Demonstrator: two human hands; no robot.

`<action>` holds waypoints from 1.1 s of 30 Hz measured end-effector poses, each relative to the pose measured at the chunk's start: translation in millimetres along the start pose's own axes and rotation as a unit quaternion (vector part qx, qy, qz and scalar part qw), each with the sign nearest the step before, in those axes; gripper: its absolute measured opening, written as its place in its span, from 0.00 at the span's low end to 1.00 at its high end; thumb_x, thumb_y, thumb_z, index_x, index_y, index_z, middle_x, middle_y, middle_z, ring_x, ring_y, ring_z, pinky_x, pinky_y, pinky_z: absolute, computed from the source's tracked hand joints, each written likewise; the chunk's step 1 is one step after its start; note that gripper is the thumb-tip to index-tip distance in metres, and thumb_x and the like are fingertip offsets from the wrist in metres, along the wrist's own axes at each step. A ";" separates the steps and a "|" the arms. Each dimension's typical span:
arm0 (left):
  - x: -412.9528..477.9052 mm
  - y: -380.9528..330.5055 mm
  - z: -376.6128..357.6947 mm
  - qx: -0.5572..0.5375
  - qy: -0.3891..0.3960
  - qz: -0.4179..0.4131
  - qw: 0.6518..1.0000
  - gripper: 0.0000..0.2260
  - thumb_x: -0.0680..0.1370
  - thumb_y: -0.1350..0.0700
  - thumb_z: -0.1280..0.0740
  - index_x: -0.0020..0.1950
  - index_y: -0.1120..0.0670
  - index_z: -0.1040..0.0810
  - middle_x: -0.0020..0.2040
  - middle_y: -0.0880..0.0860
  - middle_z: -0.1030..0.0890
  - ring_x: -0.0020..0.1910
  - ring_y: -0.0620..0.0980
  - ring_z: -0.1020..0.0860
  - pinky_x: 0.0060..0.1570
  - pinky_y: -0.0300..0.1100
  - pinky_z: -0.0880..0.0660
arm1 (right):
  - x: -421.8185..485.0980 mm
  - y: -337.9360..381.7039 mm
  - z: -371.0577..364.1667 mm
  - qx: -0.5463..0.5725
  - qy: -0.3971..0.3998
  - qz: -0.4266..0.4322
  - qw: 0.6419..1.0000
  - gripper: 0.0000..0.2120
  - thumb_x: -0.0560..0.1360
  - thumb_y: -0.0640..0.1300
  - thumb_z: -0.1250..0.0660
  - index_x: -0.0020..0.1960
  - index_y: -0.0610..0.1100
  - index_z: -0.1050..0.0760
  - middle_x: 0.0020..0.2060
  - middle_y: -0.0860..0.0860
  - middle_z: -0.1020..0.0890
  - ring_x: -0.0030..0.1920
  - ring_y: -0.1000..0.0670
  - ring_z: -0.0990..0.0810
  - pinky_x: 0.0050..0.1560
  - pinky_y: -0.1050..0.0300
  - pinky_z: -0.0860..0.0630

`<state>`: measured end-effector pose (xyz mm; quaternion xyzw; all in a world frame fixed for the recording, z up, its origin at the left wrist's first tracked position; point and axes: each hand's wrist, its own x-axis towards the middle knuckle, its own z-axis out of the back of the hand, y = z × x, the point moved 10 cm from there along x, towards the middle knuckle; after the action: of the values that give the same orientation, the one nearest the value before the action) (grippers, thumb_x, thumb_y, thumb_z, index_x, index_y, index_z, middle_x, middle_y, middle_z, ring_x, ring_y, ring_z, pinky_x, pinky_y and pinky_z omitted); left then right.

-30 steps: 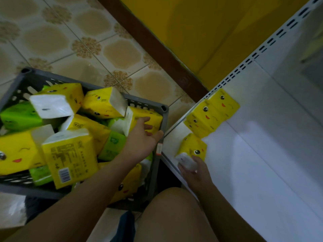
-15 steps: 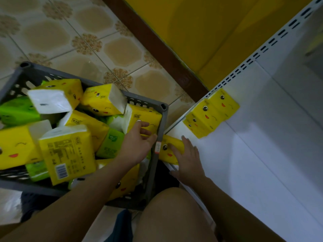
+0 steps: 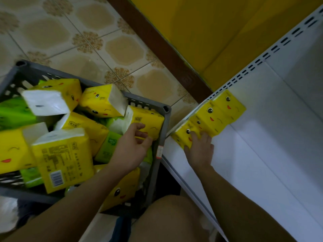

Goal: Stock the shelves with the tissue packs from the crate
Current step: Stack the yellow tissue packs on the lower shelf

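L hand (image 3: 132, 147) is in the grey crate (image 3: 162, 126): thumb on top of a yellow tissue pack (image 3: 152, 122), fingers curled narrow round its near edge (a grip, as far as shows). R hand (image 3: 200, 151) lies on the white shelf (image 3: 262, 163), fingers straight, tips pressing the nearest pack (image 3: 181, 136) of a row (image 3: 209, 117) running beyond them. Loose packs (image 3: 61, 154) lie left of the L fingers.

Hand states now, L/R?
Left hand: fingers curled on yellow tissue pack in crate; grip cannot be told.
Right hand: open, pressing the nearest shelved tissue pack.
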<state>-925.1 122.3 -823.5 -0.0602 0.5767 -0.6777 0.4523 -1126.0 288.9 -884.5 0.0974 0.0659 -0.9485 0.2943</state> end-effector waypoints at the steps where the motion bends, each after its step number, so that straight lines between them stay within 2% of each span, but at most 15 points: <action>1: 0.5 1.1 1.3 -0.003 -0.001 0.002 1.000 0.17 0.79 0.54 0.34 0.67 0.51 0.31 0.51 0.46 0.22 0.47 0.39 0.23 0.39 0.35 0.27 | 1.5 -0.1 1.1 -0.013 0.001 0.006 1.000 0.27 0.74 0.53 0.32 0.70 0.50 0.33 0.65 0.42 0.33 0.66 0.40 0.36 0.56 0.47 0.31; 5: 2.5 1.4 7.3 -0.011 -0.013 0.003 1.000 0.16 0.79 0.55 0.33 0.66 0.51 0.30 0.49 0.45 0.22 0.46 0.39 0.23 0.38 0.35 0.28 | 5.2 5.5 8.3 -0.031 0.003 0.012 0.999 0.27 0.69 0.58 0.29 0.63 0.45 0.26 0.61 0.40 0.29 0.62 0.37 0.32 0.56 0.46 0.31; 8: 4.4 -2.8 3.4 -0.011 -0.013 -0.005 1.000 0.16 0.79 0.54 0.33 0.66 0.51 0.30 0.49 0.45 0.22 0.46 0.40 0.23 0.40 0.38 0.26 | 4.2 13.0 46.2 0.027 -0.107 0.040 0.993 0.26 0.66 0.60 0.28 0.55 0.42 0.22 0.56 0.39 0.25 0.56 0.36 0.27 0.53 0.44 0.28; 10: 4.7 -3.4 -0.4 -0.011 -0.011 -0.009 1.000 0.16 0.79 0.54 0.34 0.66 0.51 0.30 0.49 0.46 0.23 0.45 0.40 0.23 0.39 0.39 0.25 | 2.2 16.4 65.2 0.019 -0.160 0.072 0.984 0.24 0.70 0.59 0.31 0.58 0.44 0.22 0.62 0.37 0.27 0.61 0.35 0.28 0.58 0.39 0.30; 11: 4.6 -3.4 -3.3 -0.008 -0.008 -0.010 1.000 0.16 0.79 0.54 0.34 0.66 0.51 0.30 0.50 0.46 0.23 0.45 0.40 0.23 0.39 0.38 0.26 | 4.2 15.0 66.7 -0.004 -0.152 0.073 0.986 0.25 0.72 0.60 0.34 0.62 0.46 0.24 0.68 0.37 0.31 0.67 0.34 0.32 0.62 0.35 0.33; 13: 4.4 -3.3 -6.2 -0.005 -0.005 -0.011 1.000 0.16 0.79 0.55 0.34 0.66 0.52 0.30 0.50 0.46 0.23 0.45 0.40 0.23 0.38 0.38 0.28 | 12.9 6.5 56.6 -0.037 -0.082 0.057 0.994 0.28 0.76 0.62 0.40 0.72 0.51 0.32 0.76 0.40 0.43 0.75 0.36 0.44 0.69 0.30 0.45; 15: 4.2 -4.2 -5.9 -0.008 -0.004 -0.011 1.000 0.16 0.79 0.55 0.34 0.66 0.52 0.31 0.50 0.47 0.23 0.45 0.41 0.23 0.39 0.39 0.29 | 22.2 -2.5 40.0 -0.039 0.014 0.040 0.998 0.30 0.79 0.63 0.47 0.77 0.52 0.43 0.79 0.45 0.51 0.77 0.39 0.52 0.71 0.31 0.48; 18: 4.3 -7.1 -3.9 -0.008 0.000 -0.012 1.000 0.16 0.79 0.55 0.33 0.66 0.51 0.31 0.50 0.48 0.23 0.46 0.44 0.22 0.38 0.41 0.29 | 26.8 -7.6 36.5 -0.028 0.058 0.032 0.997 0.29 0.81 0.59 0.51 0.79 0.51 0.51 0.79 0.48 0.53 0.78 0.41 0.54 0.72 0.32 0.46; 22: 4.4 -13.1 8.1 -0.006 0.002 -0.015 1.000 0.16 0.79 0.54 0.33 0.65 0.51 0.30 0.51 0.48 0.23 0.46 0.44 0.22 0.37 0.40 0.27 | 30.2 -5.6 35.9 0.013 0.123 -0.001 0.992 0.27 0.82 0.55 0.49 0.79 0.51 0.48 0.79 0.49 0.54 0.78 0.41 0.55 0.72 0.32 0.46; 24: 4.0 -14.8 15.7 0.009 0.008 -0.009 1.000 0.15 0.79 0.53 0.34 0.65 0.51 0.30 0.54 0.48 0.23 0.48 0.45 0.22 0.39 0.40 0.27 | 29.4 3.4 49.4 0.027 0.124 -0.015 0.992 0.26 0.81 0.55 0.46 0.77 0.50 0.42 0.79 0.46 0.53 0.77 0.40 0.55 0.72 0.32 0.48; 25: 4.3 -15.5 19.3 0.020 0.008 -0.007 1.000 0.15 0.79 0.52 0.34 0.65 0.51 0.29 0.56 0.48 0.23 0.49 0.46 0.22 0.39 0.41 0.26 | 28.4 11.5 63.4 0.034 0.092 -0.007 0.995 0.24 0.81 0.55 0.44 0.75 0.49 0.37 0.78 0.43 0.50 0.77 0.40 0.52 0.71 0.32 0.47; 27: 4.7 -16.0 26.2 0.039 0.003 -0.002 0.999 0.14 0.79 0.52 0.33 0.64 0.52 0.28 0.58 0.48 0.24 0.50 0.47 0.22 0.40 0.42 0.27 | 21.0 41.1 100.3 0.067 -0.010 0.053 0.996 0.20 0.80 0.51 0.39 0.68 0.45 0.28 0.74 0.39 0.38 0.74 0.39 0.42 0.69 0.36 0.39; 28: 4.4 -15.7 29.3 0.046 -0.001 0.003 0.999 0.15 0.79 0.53 0.33 0.65 0.53 0.27 0.59 0.49 0.24 0.51 0.48 0.22 0.42 0.43 0.26 | 14.4 61.1 113.6 0.100 -0.035 0.092 0.990 0.18 0.79 0.50 0.38 0.66 0.43 0.26 0.70 0.40 0.33 0.70 0.39 0.36 0.65 0.38 0.34; 30: 4.7 -12.7 36.6 0.060 -0.019 0.015 0.998 0.19 0.78 0.53 0.32 0.67 0.53 0.29 0.63 0.52 0.27 0.56 0.51 0.24 0.51 0.48 0.25 | 4.5 101.8 121.8 0.174 -0.006 0.150 0.973 0.17 0.79 0.49 0.37 0.66 0.44 0.28 0.64 0.44 0.27 0.62 0.43 0.29 0.59 0.43 0.28; 33: 10.2 -4.9 42.5 0.091 -0.020 0.037 0.995 0.31 0.76 0.53 0.29 0.75 0.55 0.38 0.73 0.58 0.38 0.69 0.59 0.33 0.64 0.54 0.31 | 0.4 148.6 100.2 0.198 0.114 0.177 0.957 0.26 0.78 0.48 0.35 0.74 0.47 0.37 0.70 0.46 0.32 0.68 0.44 0.32 0.65 0.46 0.30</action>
<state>-908.0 84.1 -810.0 -0.0116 0.5051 -0.7089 0.4921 -1056.1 148.9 -797.3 0.2707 -0.1082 -0.8581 0.4227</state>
